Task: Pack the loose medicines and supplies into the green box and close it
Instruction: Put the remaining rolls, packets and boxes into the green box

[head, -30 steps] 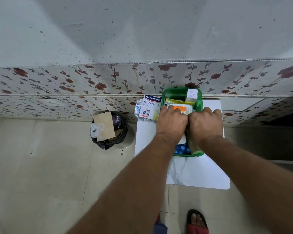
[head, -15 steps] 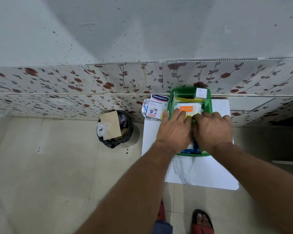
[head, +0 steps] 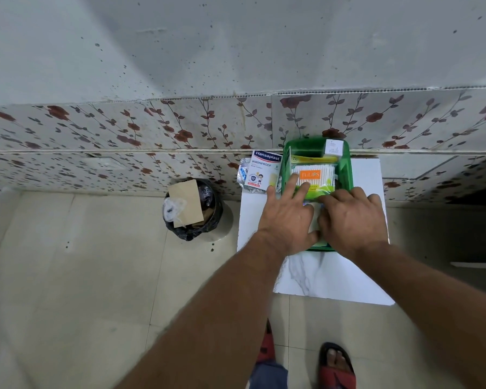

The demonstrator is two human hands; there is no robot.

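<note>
Floor tiles (head: 68, 276), pale beige with dark grout lines, fill the left side, meeting a wall (head: 124, 130) clad low down in panels printed with red flowers and trailing vines; above them the wall is plain grey and flecked with dark spots. Standing on the floor against that wall is a bin (head: 194, 211) lined with a black bag, a piece of brown cardboard and crumpled clear plastic poking out of it. To its right a small white marble-patterned tabletop (head: 320, 279) is pushed up to the wall. At its far left corner a Hansaplast box (head: 263, 171) stands propped against the wall, just beside the green box (head: 345, 172), with a clear blue-printed packet (head: 242, 173) tucked behind it. The green box sits open on the tabletop, holding a pack of cotton swabs (head: 316, 175), a yellow packet behind it and a small white carton (head: 334, 147) at the far right corner. The left hand (head: 288, 217) lies flat, fingers spread, pressing on the swab pack. The right hand (head: 352, 220) is palm down over the near part of the box, fingers bent; whether it grips anything cannot be told. Below, red sandals (head: 337, 369) stand on the floor.
</note>
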